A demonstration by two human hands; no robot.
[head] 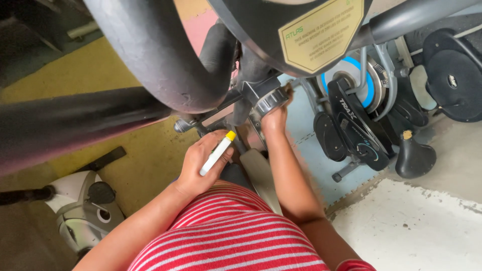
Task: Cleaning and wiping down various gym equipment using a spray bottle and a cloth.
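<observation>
Left hand (pixel 201 163) grip clenched on white yellow-capped marker (pixel 217 153) just below the frame joint, right hand (pixel 273 118) grasping grey collar (pixel 268 100) on the machine post; marker could slip if that grip loosens.

Tan, green-bordered label (pixel 321 34) on black housing (pixel 261 25), top centre

Red-and-white striped top (pixel 236 231) — bare forearms

Left hand (pixel 201 163) curled closed with arm bent; right hand (pixel 273 118) reaches forward, arm extended.
</observation>
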